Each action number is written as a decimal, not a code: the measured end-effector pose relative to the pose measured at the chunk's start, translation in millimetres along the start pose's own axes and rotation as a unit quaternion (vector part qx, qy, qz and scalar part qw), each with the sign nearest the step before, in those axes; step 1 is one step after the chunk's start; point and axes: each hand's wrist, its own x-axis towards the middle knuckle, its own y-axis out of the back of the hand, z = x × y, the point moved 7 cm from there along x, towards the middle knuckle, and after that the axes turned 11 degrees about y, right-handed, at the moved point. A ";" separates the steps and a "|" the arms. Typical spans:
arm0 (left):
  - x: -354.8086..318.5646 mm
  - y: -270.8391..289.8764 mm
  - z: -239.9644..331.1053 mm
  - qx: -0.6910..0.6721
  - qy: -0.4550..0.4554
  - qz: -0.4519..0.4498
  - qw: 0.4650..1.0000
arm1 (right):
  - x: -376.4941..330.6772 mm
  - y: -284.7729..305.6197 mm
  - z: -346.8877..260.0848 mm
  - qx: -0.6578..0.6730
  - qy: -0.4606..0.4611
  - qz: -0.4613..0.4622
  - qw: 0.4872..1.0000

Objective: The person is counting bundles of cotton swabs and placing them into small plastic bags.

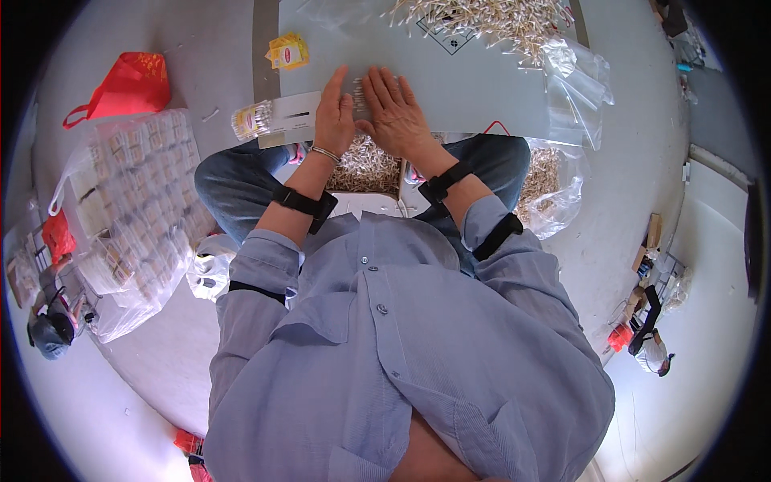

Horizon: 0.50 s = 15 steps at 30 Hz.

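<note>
Two bare hands of yours work at the near edge of the pale surface (482, 92), a small row of cotton swabs (358, 96) lying between them. Your left hand (334, 112) stands edge-on just left of the row, fingers straight and close together. Your right hand (393, 112) lies palm down on the row's right side, fingers extended and slightly parted; you cannot tell here whether it presses on any swabs. Left of your hands are a white card (295, 111) and a filled swab pack with a yellow label (252, 120); yellow packets (287, 51) lie farther up. A loose swab heap (498, 22) covers the far right, near clear plastic bags (574, 76).
</note>
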 end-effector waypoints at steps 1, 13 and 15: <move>0.7 2.0 -1.5 -0.018 0.009 0.005 1.000 | 1.0 -0.2 0.1 -0.010 0.002 -0.008 1.000; 3.3 0.7 -4.4 -0.055 0.020 0.046 0.997 | 0.1 0.0 3.6 0.047 -0.017 0.017 0.999; 4.6 -2.7 -0.6 -0.045 0.020 0.051 0.998 | -1.4 8.1 16.0 0.142 -0.048 0.091 0.984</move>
